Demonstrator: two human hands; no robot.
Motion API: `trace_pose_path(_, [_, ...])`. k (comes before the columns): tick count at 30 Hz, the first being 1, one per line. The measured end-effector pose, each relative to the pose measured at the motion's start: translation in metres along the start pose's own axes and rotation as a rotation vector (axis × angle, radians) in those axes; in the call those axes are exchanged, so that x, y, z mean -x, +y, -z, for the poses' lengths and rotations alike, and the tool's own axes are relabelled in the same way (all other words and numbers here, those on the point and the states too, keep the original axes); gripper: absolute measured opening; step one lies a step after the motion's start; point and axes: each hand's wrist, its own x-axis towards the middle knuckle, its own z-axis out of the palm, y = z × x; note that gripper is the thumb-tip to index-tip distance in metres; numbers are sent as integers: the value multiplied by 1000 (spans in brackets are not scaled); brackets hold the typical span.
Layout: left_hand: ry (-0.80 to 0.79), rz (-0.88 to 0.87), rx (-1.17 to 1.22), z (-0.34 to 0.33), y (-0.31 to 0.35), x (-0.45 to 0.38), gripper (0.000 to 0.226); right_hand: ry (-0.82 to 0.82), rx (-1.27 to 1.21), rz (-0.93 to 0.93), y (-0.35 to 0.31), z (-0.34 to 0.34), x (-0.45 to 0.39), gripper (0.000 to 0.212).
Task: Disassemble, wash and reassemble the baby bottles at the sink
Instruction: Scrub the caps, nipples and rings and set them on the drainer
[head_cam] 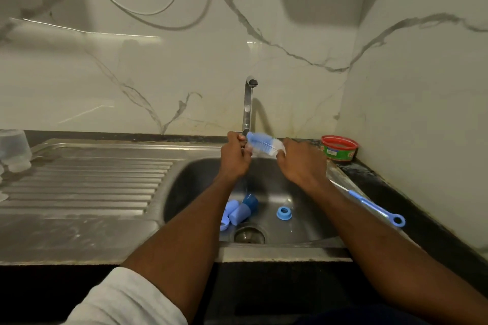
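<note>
Over the sink basin (303, 219) I hold a clear baby bottle (277, 145) sideways under the tap (247, 103). A blue bottle brush (260, 141) is inside it. My right hand (301, 163) grips the bottle's base end. My left hand (235, 154) is curled at the mouth end, around what looks like the brush handle, which is mostly hidden by the fingers. A thin stream of water runs down from the spout. In the basin lie blue caps (241, 210) and a blue screw ring (284, 213) near the drain (248, 235).
A thin blue-handled brush (369, 204) lies on the sink's right rim. A red-rimmed tub (339, 148) sits in the back right corner. Clear bottles (14, 149) stand upside down at the far left of the ribbed drainboard (92, 187). Marble walls close in behind and to the right.
</note>
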Motion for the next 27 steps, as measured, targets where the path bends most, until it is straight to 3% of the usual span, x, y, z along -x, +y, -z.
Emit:
trace_pose_path(11, [105, 135, 119, -4, -1, -3, 42, -25, -10, -51, 8, 7, 2, 35])
trace_pose_path(16, [56, 146, 94, -3, -4, -6, 36, -28, -24, -75, 10, 8, 0, 36])
trace_pose_path(22, [20, 122, 15, -5, -7, -8, 52, -9, -24, -72, 11, 10, 1, 35])
trace_pose_path(27, [45, 77, 17, -12, -15, -17, 27, 9, 43, 17, 14, 17, -2, 36])
